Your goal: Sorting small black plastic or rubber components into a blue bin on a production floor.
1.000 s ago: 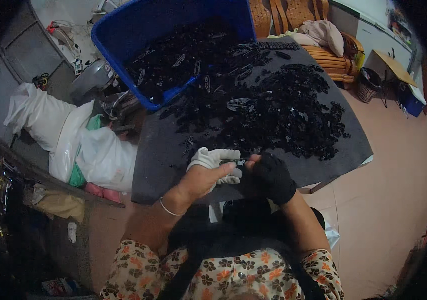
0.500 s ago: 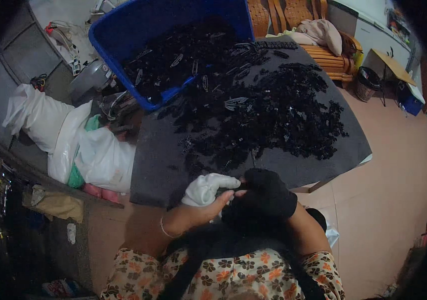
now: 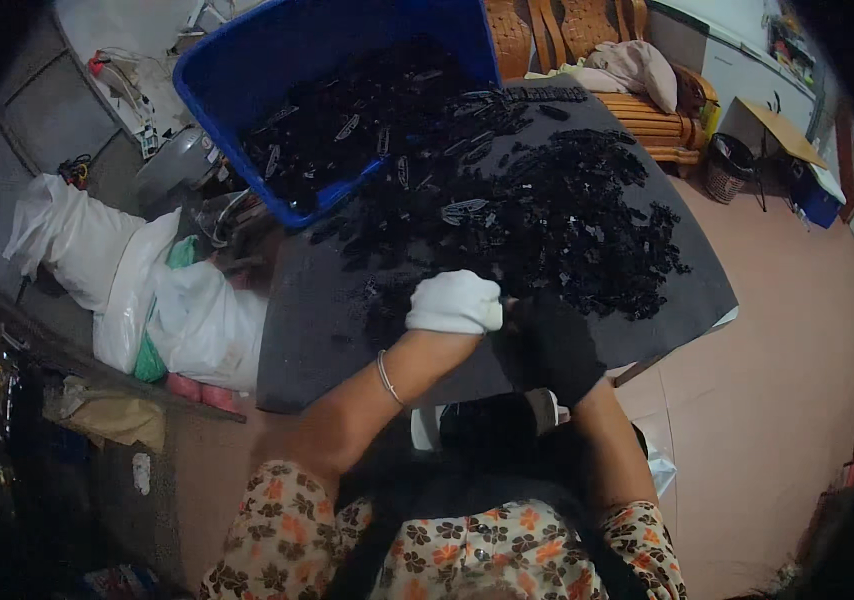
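Observation:
My left hand (image 3: 455, 303), in a white glove, is over the near part of the pile of small black plastic parts (image 3: 587, 240). Its fingers are curled closed, and whatever is in them is hidden. Close beside it on the right is my right hand (image 3: 562, 350), in a black glove, above the near edge of the grey-topped table (image 3: 302, 350). Against the dark parts its fingers hardly show, so their grip is unclear. Among the loose parts lies a long oval openwork piece (image 3: 464, 210).
A blue bin (image 3: 237, 150) of black parts tilts at the table's far left. White sacks (image 3: 202, 320) stand left of the table. Beyond it are a wooden bench (image 3: 647, 120) with cloth on it and a dark wastebasket (image 3: 730, 170).
Both hands have moved forward from near my body to over the table and the near parts. My left hand has turned, so its back now faces up.

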Demonstrator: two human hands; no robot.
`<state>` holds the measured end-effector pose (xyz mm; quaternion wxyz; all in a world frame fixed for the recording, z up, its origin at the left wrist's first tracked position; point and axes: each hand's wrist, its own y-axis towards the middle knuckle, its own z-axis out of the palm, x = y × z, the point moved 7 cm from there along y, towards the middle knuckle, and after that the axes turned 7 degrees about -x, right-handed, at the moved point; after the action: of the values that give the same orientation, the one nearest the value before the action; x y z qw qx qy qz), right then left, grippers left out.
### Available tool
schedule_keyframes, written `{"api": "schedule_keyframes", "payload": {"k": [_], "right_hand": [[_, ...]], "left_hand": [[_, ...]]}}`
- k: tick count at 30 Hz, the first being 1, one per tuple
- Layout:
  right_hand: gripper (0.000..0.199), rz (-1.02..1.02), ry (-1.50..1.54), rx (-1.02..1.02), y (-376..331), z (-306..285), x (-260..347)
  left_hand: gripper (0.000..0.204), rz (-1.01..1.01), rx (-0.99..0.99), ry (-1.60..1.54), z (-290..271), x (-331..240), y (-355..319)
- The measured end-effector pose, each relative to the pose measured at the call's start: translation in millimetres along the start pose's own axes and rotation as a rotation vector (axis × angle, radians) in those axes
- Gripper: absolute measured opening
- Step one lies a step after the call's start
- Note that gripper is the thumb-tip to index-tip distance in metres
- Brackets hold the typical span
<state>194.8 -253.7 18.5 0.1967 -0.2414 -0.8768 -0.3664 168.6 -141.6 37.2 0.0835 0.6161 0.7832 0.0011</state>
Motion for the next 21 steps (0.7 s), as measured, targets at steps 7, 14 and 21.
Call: {"api": "schedule_keyframes", "payload": {"k": [7,14,21], "right_hand": [[0.018,0.061,-0.130,-0.076,12,4,5],[0.020,0.057,-0.048,-0.030,6,-1,3],[0.015,0.240,0.712,-0.217,-4,0,-16]], "left_hand": [[0.016,-0.057,-0.109,0.107,6,33,6],[0.016,-0.017,-0.328,-0.091,-9,27,-4],[0.017,-0.065,-0.350,-0.090,-2,41,1]]}}
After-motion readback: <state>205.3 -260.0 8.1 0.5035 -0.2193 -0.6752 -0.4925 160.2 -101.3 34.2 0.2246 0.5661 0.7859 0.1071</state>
